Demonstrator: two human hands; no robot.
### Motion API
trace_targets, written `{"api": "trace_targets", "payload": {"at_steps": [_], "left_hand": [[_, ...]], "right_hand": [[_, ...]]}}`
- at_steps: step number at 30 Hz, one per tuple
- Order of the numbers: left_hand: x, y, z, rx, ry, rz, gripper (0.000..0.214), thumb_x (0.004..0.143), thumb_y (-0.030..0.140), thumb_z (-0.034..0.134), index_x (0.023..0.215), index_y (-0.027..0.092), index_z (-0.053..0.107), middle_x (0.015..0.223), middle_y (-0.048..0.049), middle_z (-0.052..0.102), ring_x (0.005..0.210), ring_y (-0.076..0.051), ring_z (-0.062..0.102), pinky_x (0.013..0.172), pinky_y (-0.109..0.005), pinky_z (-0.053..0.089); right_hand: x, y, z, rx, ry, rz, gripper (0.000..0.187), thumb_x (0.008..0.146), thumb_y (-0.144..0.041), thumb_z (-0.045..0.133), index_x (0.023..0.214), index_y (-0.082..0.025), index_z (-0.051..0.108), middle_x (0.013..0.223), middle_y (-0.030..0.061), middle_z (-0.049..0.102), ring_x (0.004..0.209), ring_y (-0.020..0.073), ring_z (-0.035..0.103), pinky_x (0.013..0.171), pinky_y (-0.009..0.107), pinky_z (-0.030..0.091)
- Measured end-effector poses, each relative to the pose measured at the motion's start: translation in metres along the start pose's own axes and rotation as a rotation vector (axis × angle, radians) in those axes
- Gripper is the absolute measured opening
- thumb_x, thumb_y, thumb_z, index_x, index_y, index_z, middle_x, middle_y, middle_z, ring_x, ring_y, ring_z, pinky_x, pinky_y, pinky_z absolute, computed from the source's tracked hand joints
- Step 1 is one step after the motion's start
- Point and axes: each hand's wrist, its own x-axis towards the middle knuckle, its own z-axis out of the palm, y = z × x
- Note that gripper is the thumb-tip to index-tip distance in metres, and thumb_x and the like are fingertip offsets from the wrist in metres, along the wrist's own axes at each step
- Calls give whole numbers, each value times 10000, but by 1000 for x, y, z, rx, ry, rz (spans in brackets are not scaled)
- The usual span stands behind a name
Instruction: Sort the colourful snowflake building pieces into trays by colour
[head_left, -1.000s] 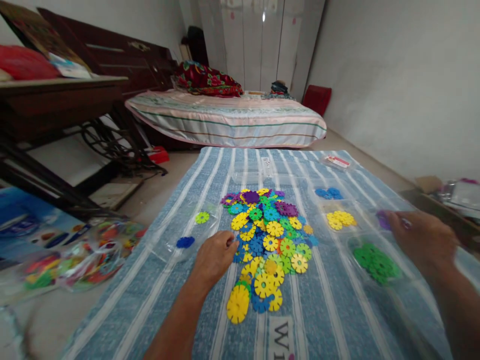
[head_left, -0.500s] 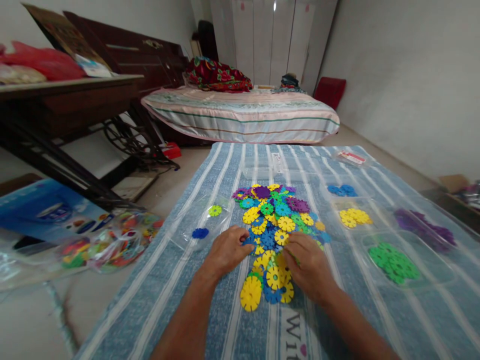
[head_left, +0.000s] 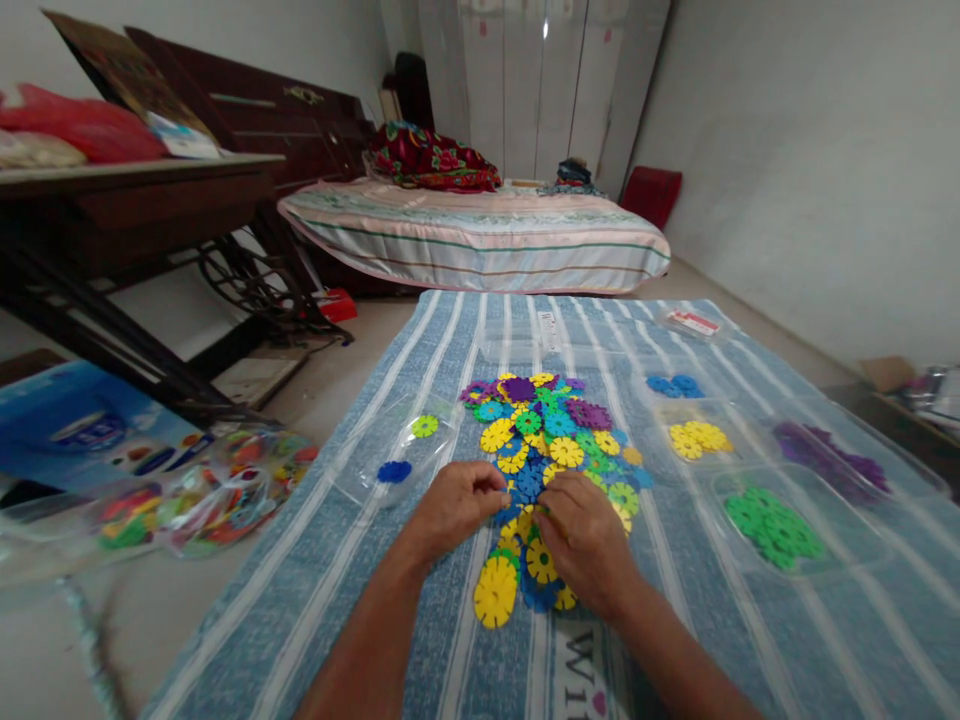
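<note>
A heap of flat plastic snowflake discs (head_left: pixel 551 440), yellow, blue, green and purple, lies in the middle of a blue striped cloth (head_left: pixel 675 620). My left hand (head_left: pixel 454 505) rests at the heap's near left edge, fingers curled and pinching among blue and yellow discs. My right hand (head_left: pixel 589 545) lies on the heap's near part, fingers bent down over yellow discs. What either hand grips is hidden by the fingers. A large yellow disc (head_left: pixel 495 592) sits just in front of both hands.
Clear trays on the right hold sorted discs: blue (head_left: pixel 673 385), yellow (head_left: pixel 697 438), purple (head_left: pixel 829 460), green (head_left: pixel 772 520). A clear tray on the left (head_left: pixel 390 455) holds a green and a blue disc. Toy bags (head_left: pixel 195 495) lie on the floor left; a mattress (head_left: pixel 480 235) is beyond.
My right hand came from the purple tray at far right to the heap, then slid a little left toward my left hand. My left hand stayed at the heap's edge.
</note>
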Motion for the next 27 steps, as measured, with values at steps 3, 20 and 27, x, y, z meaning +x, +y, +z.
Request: {"api": "trace_targets", "payload": {"at_steps": [3,20,27], "left_hand": [[-2,6,2,-138,-54,-2,200,639,314,600,706,130,642,621,9,580,610,-116,497,600,-237,392],[1,8,6,-49,-206,-23,248,666,365,576,746,137,634,596,22,522,573,-103,449,548,-220,363],[0,4,3,-18,-280,-56,249,604,336,626,745,132,629,590,38,494,576,-102,438,548,-215,364]], "right_hand": [[3,-5,1,15,6,28,128,825,-207,519,916,-198,608,880,77,621,946,220,551,823,411,474],[5,76,-104,-144,159,326,193,832,-306,511,778,-205,667,764,36,697,724,169,648,687,298,511],[61,145,-143,-406,257,395,268,802,-356,496,775,-171,689,813,114,695,767,241,641,707,387,479]]}}
